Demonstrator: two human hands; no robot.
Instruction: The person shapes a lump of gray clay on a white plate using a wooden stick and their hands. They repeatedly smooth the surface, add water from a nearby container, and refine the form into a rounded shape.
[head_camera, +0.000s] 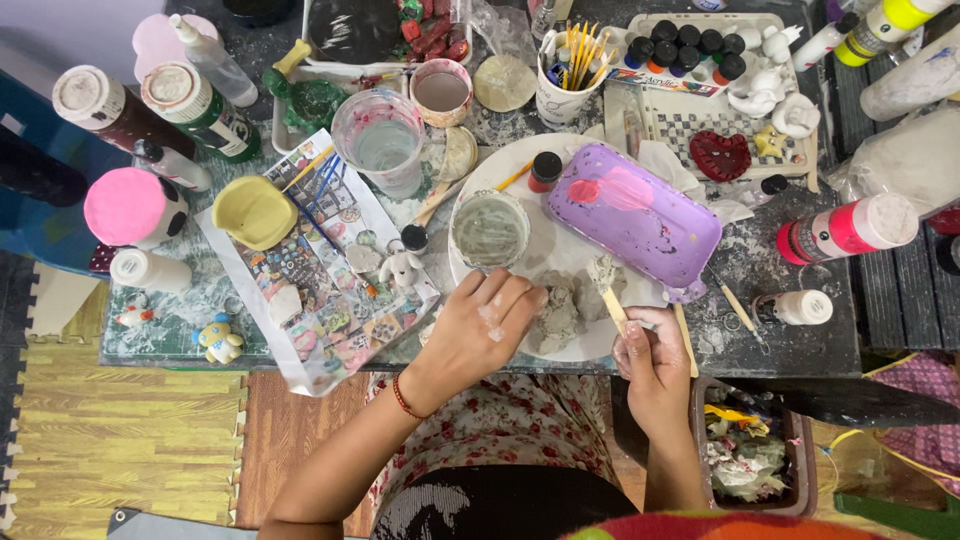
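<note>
At frame centre my left hand (487, 325) presses the clay (560, 312) on the plate (560, 250); my right hand (650, 355) grips a stick (612, 305).

At the table's left edge stand two round jars, one with a dark red label (130, 125), one with a green label (215, 120). At the right lies a white bottle with a pink label (835, 232). A colourful printed sheet (325, 270) lies left of the plate.

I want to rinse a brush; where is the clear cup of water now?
In the head view, the clear cup of water stands on the table's left-centre, behind the magazine page, between the yellow dish and the white plate.
</note>
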